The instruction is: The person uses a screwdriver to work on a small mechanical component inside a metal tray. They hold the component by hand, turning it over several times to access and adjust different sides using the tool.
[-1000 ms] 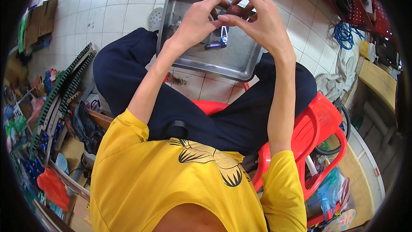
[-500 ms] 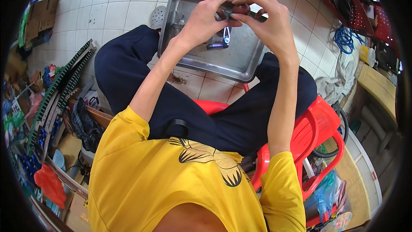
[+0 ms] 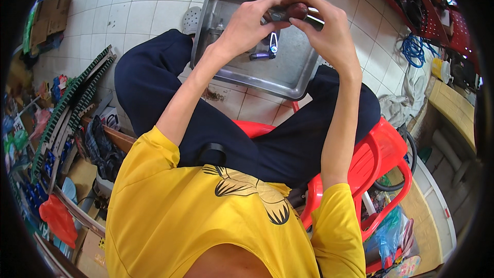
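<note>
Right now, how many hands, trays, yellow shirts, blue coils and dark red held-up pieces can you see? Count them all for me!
Hands (left hand, right hand): 2
Metal tray: 1
Yellow shirt: 1
Blue coil: 1
Dark red piece held up: 1
Total: 6

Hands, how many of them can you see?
2: the left hand above the metal tray, and the right hand near its far right corner, both at a dark reddish piece.
</note>
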Demonstrator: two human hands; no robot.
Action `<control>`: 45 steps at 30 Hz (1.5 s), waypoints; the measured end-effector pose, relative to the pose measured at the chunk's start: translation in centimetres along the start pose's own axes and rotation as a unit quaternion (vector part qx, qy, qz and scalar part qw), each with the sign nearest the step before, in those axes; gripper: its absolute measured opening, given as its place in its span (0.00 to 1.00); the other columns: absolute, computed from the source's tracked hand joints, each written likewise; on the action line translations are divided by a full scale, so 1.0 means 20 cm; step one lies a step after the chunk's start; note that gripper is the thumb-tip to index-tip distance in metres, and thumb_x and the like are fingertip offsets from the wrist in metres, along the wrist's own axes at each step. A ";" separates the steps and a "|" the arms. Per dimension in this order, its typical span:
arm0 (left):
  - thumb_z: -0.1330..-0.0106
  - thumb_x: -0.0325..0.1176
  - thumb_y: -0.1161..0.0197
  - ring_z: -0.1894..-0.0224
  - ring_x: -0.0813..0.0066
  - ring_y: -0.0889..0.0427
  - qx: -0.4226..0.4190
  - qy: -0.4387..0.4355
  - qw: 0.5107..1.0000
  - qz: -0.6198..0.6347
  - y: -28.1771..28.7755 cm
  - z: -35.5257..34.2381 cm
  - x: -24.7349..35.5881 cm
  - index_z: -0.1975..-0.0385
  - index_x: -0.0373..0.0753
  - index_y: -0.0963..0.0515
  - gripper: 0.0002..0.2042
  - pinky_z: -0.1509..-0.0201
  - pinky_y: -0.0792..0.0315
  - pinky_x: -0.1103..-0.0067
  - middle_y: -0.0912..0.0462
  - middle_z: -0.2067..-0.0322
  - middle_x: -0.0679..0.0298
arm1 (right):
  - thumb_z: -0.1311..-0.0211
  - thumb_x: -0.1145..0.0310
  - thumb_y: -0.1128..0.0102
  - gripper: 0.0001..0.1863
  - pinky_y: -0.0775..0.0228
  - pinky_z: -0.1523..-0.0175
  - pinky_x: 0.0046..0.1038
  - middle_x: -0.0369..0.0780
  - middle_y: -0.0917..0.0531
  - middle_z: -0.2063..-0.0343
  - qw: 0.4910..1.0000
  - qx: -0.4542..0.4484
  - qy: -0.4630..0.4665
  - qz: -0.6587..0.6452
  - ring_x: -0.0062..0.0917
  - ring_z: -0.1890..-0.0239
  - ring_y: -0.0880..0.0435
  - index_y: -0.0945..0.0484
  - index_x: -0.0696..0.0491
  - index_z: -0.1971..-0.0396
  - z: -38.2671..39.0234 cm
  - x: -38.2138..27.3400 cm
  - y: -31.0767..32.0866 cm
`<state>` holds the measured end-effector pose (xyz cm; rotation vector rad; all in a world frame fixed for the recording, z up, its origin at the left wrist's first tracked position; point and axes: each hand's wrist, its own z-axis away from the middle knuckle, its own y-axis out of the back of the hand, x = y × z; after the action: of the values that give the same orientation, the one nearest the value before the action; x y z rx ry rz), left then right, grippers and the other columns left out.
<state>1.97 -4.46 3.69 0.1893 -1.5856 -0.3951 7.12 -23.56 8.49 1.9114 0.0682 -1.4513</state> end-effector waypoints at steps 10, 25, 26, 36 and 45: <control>0.36 0.29 0.29 0.67 0.74 0.12 -0.013 -0.015 0.999 -0.030 0.00 0.00 -0.06 0.44 0.34 0.22 0.20 0.63 0.21 0.77 0.12 0.59 0.53 | 0.47 0.76 0.23 0.21 0.20 0.55 0.30 0.41 0.14 0.64 0.997 0.028 -0.049 0.057 0.26 0.63 0.15 0.17 0.55 0.52 0.01 0.00 -0.05; 0.28 0.37 0.32 0.68 0.80 0.14 0.020 0.095 0.994 0.056 0.05 0.00 -0.06 0.49 0.34 0.20 0.15 0.62 0.20 0.80 0.12 0.61 0.62 | 0.48 0.78 0.23 0.26 0.20 0.57 0.27 0.39 0.11 0.67 0.994 0.096 -0.046 -0.007 0.23 0.68 0.17 0.19 0.51 0.47 -0.01 0.03 -0.08; 0.28 0.37 0.32 0.68 0.80 0.14 0.021 0.094 0.994 0.058 0.05 0.00 -0.07 0.49 0.34 0.20 0.15 0.62 0.20 0.80 0.12 0.61 0.62 | 0.48 0.78 0.23 0.26 0.20 0.57 0.27 0.39 0.11 0.67 0.994 0.096 -0.045 -0.007 0.23 0.68 0.17 0.19 0.51 0.47 -0.01 0.03 -0.07; 0.33 0.32 0.31 0.65 0.69 0.10 0.011 0.040 0.999 -0.008 0.03 0.02 -0.06 0.47 0.33 0.18 0.17 0.60 0.18 0.76 0.10 0.57 0.56 | 0.48 0.84 0.29 0.26 0.20 0.51 0.30 0.41 0.16 0.55 0.998 -0.008 -0.022 -0.062 0.27 0.62 0.15 0.21 0.54 0.46 0.00 -0.02 -0.06; 0.37 0.28 0.29 0.64 0.66 0.11 -0.007 0.053 0.997 0.059 0.02 0.00 -0.08 0.49 0.35 0.17 0.16 0.55 0.19 0.71 0.11 0.57 0.56 | 0.51 0.70 0.19 0.25 0.22 0.53 0.32 0.42 0.18 0.60 0.999 0.012 -0.021 0.041 0.31 0.61 0.17 0.22 0.57 0.54 0.01 0.03 -0.06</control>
<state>2.12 -3.47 2.31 0.1034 -1.4808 -0.2981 6.70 -22.98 7.25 1.8798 -0.0456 -1.4426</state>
